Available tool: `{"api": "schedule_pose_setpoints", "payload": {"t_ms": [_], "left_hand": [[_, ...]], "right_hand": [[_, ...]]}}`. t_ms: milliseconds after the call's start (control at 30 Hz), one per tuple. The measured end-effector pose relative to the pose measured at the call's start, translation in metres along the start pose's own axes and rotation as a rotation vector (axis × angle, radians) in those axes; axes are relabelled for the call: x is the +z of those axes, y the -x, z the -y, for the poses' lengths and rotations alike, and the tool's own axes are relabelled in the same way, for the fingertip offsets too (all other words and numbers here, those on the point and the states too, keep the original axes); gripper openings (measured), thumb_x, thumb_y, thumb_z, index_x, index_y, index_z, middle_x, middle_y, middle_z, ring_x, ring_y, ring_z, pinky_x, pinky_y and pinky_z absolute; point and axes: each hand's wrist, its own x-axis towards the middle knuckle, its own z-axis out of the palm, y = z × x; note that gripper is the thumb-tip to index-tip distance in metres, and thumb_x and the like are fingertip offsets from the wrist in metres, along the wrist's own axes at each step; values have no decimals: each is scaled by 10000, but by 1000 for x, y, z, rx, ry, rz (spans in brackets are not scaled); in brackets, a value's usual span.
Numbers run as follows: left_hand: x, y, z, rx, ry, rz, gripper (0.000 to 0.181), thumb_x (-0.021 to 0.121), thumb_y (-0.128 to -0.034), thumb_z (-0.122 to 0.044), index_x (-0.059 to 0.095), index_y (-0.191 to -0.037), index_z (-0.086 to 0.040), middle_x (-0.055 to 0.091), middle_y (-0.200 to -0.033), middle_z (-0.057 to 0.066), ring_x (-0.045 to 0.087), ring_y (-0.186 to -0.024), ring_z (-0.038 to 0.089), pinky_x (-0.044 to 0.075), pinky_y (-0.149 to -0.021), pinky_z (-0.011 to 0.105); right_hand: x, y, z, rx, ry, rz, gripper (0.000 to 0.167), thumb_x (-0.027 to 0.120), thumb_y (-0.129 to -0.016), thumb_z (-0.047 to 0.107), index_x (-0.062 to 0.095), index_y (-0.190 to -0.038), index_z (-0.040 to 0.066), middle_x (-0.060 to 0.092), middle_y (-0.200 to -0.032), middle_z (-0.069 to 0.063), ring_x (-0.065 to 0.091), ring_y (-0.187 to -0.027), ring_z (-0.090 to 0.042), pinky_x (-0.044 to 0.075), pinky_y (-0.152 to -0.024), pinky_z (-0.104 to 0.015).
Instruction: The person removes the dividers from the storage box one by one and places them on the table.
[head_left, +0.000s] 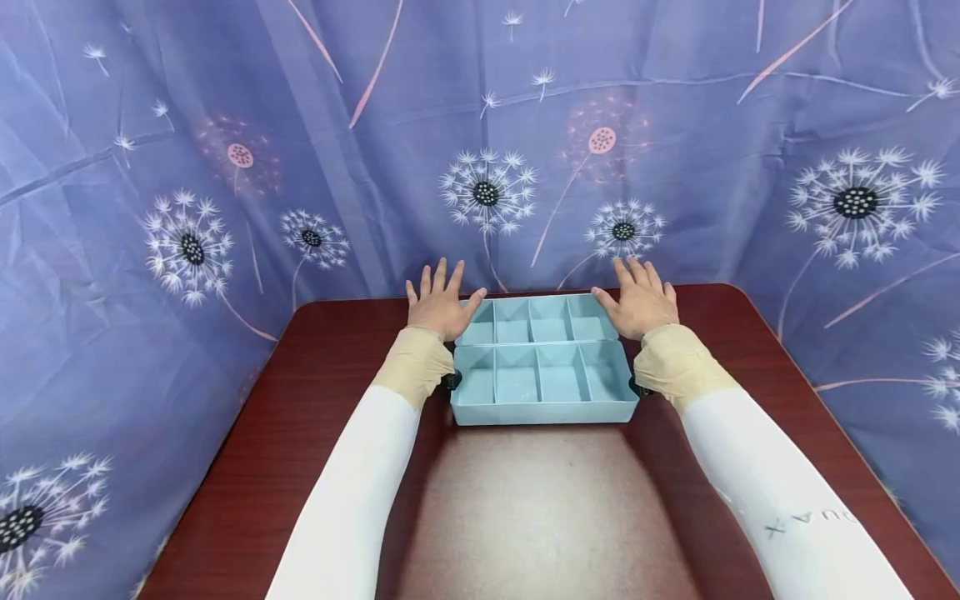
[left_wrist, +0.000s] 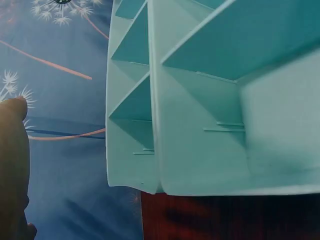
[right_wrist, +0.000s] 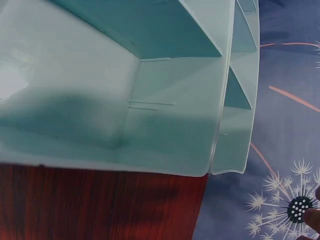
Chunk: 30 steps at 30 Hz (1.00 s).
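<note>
Two pale blue divided boxes stand one behind the other at the far side of the table: the front box [head_left: 543,412] and the back box [head_left: 551,302]. Each has several compartments, with nothing seen inside. My left hand [head_left: 438,308] is beside the back box's left end, fingers spread and straight, thumb near its corner. At the right end, my right hand [head_left: 640,304] is spread the same way, its thumb by the corner. Whether either hand touches a box, I cannot tell. In the left wrist view the front box [left_wrist: 200,150] fills much of the picture; the right wrist view shows the front box [right_wrist: 170,135] too.
The dark red wooden table [head_left: 315,392] has rounded far corners and a paler, shiny patch [head_left: 543,517] in front of the boxes. A blue-purple curtain [head_left: 420,100] with dandelion prints hangs close behind the table and along both sides.
</note>
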Motion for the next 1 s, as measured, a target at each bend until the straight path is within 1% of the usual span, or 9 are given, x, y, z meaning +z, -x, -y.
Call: {"api": "schedule_pose_setpoints", "payload": {"t_ms": [233, 333, 400, 567, 633, 700, 767, 833, 1000], "left_hand": [[0, -6, 7, -12, 90, 67, 867, 273, -1001, -750, -60, -1675, -318, -105, -1761, 15, -110, -1617, 342, -76, -1255, 634], [4, -1, 15, 2, 166, 109, 899, 356, -1018, -689, -72, -1679, -256, -89, -1763, 44, -85, -1620, 338, -31, -1265, 628], [7, 8, 21, 30, 225, 133, 918, 411, -1029, -625, -71, -1680, -192, -69, -1762, 82, -55, -1623, 337, 9, -1277, 605], [27, 32, 39, 71, 438, 243, 965, 515, -1032, -442, -134, -1658, -100, -114, -1748, 140, -50, -1622, 302, 88, -1298, 513], [37, 40, 44, 60, 532, 294, 985, 540, -1025, -397, -168, -1652, -123, -140, -1745, 130, -66, -1620, 283, 98, -1299, 496], [49, 46, 47, 43, 624, 319, 1006, 572, -1008, -363, -171, -1655, -159, -128, -1748, 119, -43, -1619, 284, 114, -1295, 508], [60, 51, 49, 34, 705, 316, 1021, 598, -991, -328, -162, -1660, -192, -109, -1750, 107, -18, -1618, 294, 122, -1290, 524], [72, 54, 49, 29, 793, 297, 1033, 620, -970, -276, -143, -1665, -237, -90, -1754, 79, -3, -1615, 296, 119, -1287, 536], [96, 57, 49, 44, 978, 236, 1014, 583, -935, -117, -89, -1675, -288, -104, -1754, 29, -75, -1612, 277, 59, -1287, 556]], "right_hand": [[-3, 5, 2, -10, -18, 5, 888, 378, -1034, 640, 76, -1683, 115, 83, -1733, -212, 9, -1587, -469, 65, -1205, -719], [-3, 16, 8, -18, -41, -18, 856, 428, -1037, 599, 194, -1657, 57, 213, -1681, -258, 149, -1551, -482, 168, -1178, -699], [-3, 27, 12, -26, -68, -43, 807, 478, -1037, 552, 286, -1621, 29, 330, -1614, -284, 283, -1483, -496, 252, -1128, -687], [6, 56, 18, -57, -137, -64, 673, 571, -1023, 450, 479, -1486, -30, 681, -1180, -241, 648, -1072, -411, 462, -925, -603], [14, 65, 19, -61, -151, -30, 639, 583, -1019, 435, 526, -1440, -42, 719, -910, -177, 684, -825, -330, 510, -797, -533], [25, 73, 20, -66, -150, 0, 619, 594, -1013, 428, 566, -1405, -51, 694, -720, -113, 661, -670, -251, 512, -700, -458], [36, 80, 22, -66, -150, 33, 599, 599, -1010, 419, 597, -1382, -51, 632, -595, -65, 600, -570, -196, 477, -622, -399], [46, 86, 25, -68, -130, 39, 584, 605, -1006, 413, 621, -1365, -48, 594, -543, -26, 574, -532, -176, 457, -575, -375], [65, 94, 34, -71, -46, -22, 560, 629, -983, 377, 637, -1356, -40, 621, -570, 3, 660, -659, -281, 439, -751, -462]]}}
